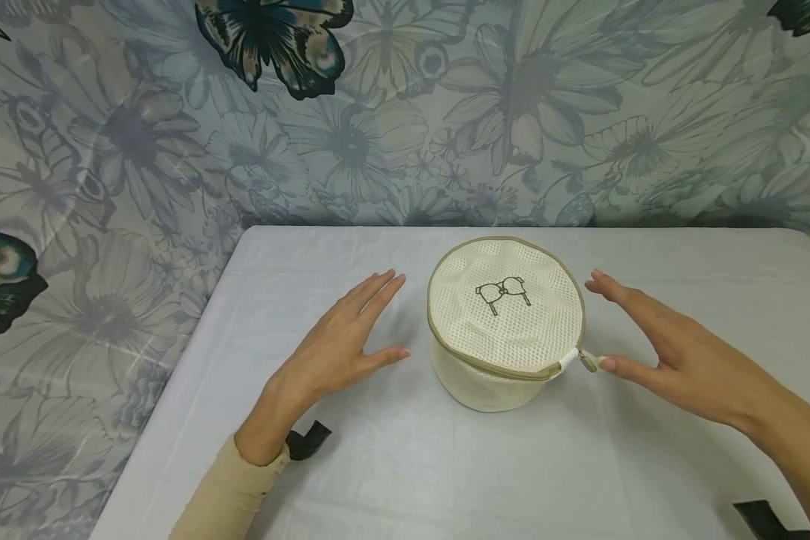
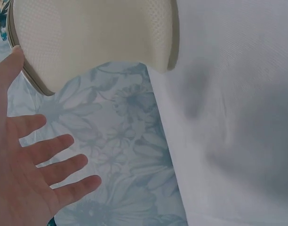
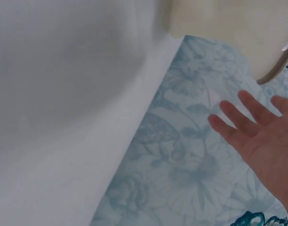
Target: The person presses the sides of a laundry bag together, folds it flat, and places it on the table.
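Observation:
A round cream mesh laundry bag [image 1: 493, 315] stands upright on the white-covered table, its lid zipped round with an olive-beige edge and stitched with a dark bra outline. The zipper pull [image 1: 588, 361] hangs at the lid's right front. To the bag's left, my left hand [image 1: 334, 345] is held with straight, spread fingers, apart from it and holding nothing. On the other side my right hand [image 1: 682, 360] has its fingers extended too; its thumb tip is close to the pull, and whether they touch I cannot tell. Both wrist views show the bag's side beyond the open palms.
The white cloth [image 1: 445, 480] covers the tabletop. Behind and to the left hangs a grey floral fabric [image 1: 391, 150] with printed butterflies. A black strap end [image 1: 308, 441] sticks out at the left wrist, and another black strap [image 1: 769, 519] shows by the right forearm.

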